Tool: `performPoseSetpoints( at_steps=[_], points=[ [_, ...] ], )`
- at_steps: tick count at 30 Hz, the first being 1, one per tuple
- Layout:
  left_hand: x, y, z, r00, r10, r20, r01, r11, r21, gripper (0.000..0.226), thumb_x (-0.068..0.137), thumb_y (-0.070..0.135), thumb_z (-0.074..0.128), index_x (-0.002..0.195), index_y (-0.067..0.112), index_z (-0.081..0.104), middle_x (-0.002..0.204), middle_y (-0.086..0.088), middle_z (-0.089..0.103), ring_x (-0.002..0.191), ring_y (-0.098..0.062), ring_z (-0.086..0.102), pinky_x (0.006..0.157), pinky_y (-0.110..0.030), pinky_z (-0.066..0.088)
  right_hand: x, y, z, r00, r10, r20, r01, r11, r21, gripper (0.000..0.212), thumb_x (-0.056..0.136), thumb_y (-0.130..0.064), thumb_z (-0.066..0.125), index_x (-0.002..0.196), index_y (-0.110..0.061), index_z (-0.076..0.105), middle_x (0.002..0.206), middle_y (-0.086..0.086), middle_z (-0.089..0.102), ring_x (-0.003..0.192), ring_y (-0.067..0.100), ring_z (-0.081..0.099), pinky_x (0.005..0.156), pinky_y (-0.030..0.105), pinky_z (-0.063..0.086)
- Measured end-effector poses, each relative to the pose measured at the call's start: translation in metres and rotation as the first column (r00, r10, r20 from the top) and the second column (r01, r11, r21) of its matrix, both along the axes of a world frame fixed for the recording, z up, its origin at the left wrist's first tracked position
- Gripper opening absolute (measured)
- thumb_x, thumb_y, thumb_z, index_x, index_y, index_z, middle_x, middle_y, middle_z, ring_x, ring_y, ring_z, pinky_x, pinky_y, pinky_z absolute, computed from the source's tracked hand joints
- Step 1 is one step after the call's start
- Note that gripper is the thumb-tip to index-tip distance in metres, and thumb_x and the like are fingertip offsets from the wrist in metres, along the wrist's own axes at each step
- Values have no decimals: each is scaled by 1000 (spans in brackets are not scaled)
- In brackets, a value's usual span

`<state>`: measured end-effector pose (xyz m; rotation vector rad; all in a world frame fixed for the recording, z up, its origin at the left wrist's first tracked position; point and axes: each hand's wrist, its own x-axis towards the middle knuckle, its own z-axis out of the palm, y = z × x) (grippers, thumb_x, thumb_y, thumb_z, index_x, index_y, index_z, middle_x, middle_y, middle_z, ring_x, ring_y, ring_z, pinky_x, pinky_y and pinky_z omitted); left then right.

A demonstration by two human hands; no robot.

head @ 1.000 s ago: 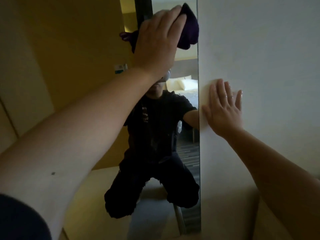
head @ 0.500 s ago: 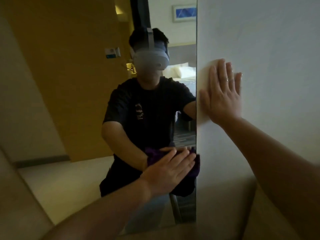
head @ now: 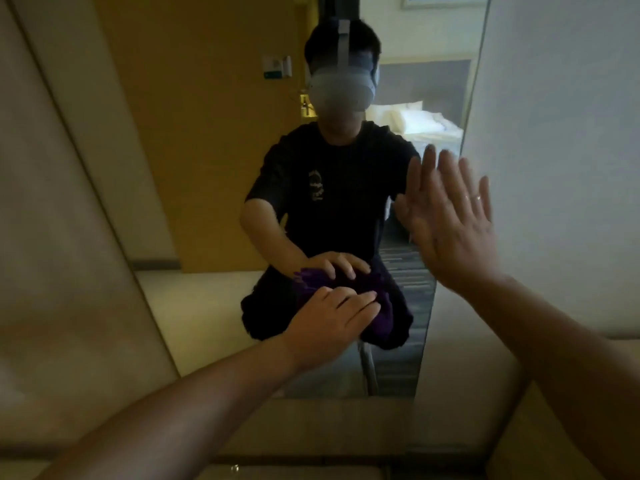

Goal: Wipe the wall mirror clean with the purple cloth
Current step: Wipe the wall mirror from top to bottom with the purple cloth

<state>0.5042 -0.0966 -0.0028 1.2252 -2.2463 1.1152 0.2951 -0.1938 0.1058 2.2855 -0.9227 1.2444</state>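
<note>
The tall wall mirror (head: 207,168) fills the middle of the view and reflects a person in a dark shirt. My left hand (head: 332,317) presses the purple cloth (head: 379,313) flat against the lower part of the glass, fingers spread over it. My right hand (head: 453,223) is raised with fingers apart and palm forward, across the mirror's right edge; a ring shows on one finger. Whether it touches the glass or wall is unclear. The cloth is partly hidden under my left hand.
A white wall (head: 561,133) stands right of the mirror. A beige padded panel (head: 52,237) borders it on the left, and a beige ledge (head: 311,427) runs below its bottom edge. The reflection shows a wooden door and a bed.
My left hand swept the cloth from the top of the mirror down to its lower part. My right hand shifted left from the white wall to the mirror's right edge.
</note>
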Motion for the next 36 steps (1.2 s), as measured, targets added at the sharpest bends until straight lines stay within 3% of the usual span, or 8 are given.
performPoseSetpoints(
  at_steps=[4, 9, 17, 22, 26, 29, 32, 36],
  points=[
    [50, 53, -20, 992, 48, -119, -43, 998, 50, 27, 103, 8, 48, 125, 6, 63, 132, -12, 62, 107, -28, 61, 78, -38, 50, 47, 19, -65, 981, 125, -149, -141, 985, -102, 60, 99, -28, 48, 151, -2, 33, 163, 15, 13, 151, 35, 10, 119, 63, 12],
    [117, 94, -21, 967, 167, -190, -163, 986, 37, 32, 98, 4, 53, 129, 7, 59, 134, -12, 60, 112, -32, 59, 87, -45, 50, 90, 18, -97, 957, 0, -290, -42, 989, -140, 61, 100, -36, 38, 153, -7, 30, 164, 17, 13, 152, 34, 4, 117, 67, 7],
    [189, 72, 28, 983, 114, -145, -159, 922, -352, 29, 99, 6, 58, 127, 12, 55, 137, -7, 51, 120, -27, 54, 94, -41, 44, 107, -5, -115, 987, -35, -160, -14, 955, -297, 60, 97, -31, 51, 151, -10, 36, 160, 15, 25, 151, 33, 13, 116, 68, 12],
    [212, 42, -18, 990, 120, -70, -138, 902, -410, 46, 93, 16, 64, 137, 13, 51, 146, -9, 46, 139, -29, 42, 114, -47, 34, 111, -11, -121, 992, -11, -125, -36, 929, -369, 64, 95, -33, 56, 152, -11, 36, 160, 14, 25, 147, 37, 22, 116, 65, 9],
    [231, 57, -113, 994, 107, 25, -100, 973, -207, 40, 104, 20, 39, 143, 12, 44, 154, -8, 38, 143, -28, 35, 121, -47, 19, 112, -10, -121, 995, -26, -100, -16, 919, -394, 65, 94, -33, 56, 151, -11, 36, 159, 14, 25, 149, 35, 19, 117, 64, 8],
    [246, 77, -190, 970, 215, 114, -213, 977, -31, 43, 106, 20, 34, 149, 16, 34, 160, -5, 25, 146, -27, 26, 123, -48, 5, 113, -10, -121, 997, -6, -81, -26, 919, -394, 62, 95, -32, 53, 150, -9, 38, 158, 16, 27, 151, 31, 12, 115, 66, 9],
    [237, 86, -216, 962, 269, 49, -269, 963, -6, 54, 98, 16, 46, 150, 21, 32, 160, -4, 26, 149, -27, 20, 122, -49, 12, 113, -10, -122, 997, -2, -75, -27, 925, -378, 62, 95, -32, 52, 151, -9, 37, 157, 17, 29, 151, 31, 12, 108, 75, 21],
    [221, 95, -193, 968, 219, -127, -205, 973, 109, 38, 102, 12, 43, 140, 18, 49, 147, -4, 49, 136, -25, 42, 110, -47, 38, 111, -10, -122, 997, 6, -71, -32, 929, -369, 63, 95, -32, 55, 151, -10, 36, 157, 17, 30, 150, 32, 14, 110, 72, 18]
  ],
)
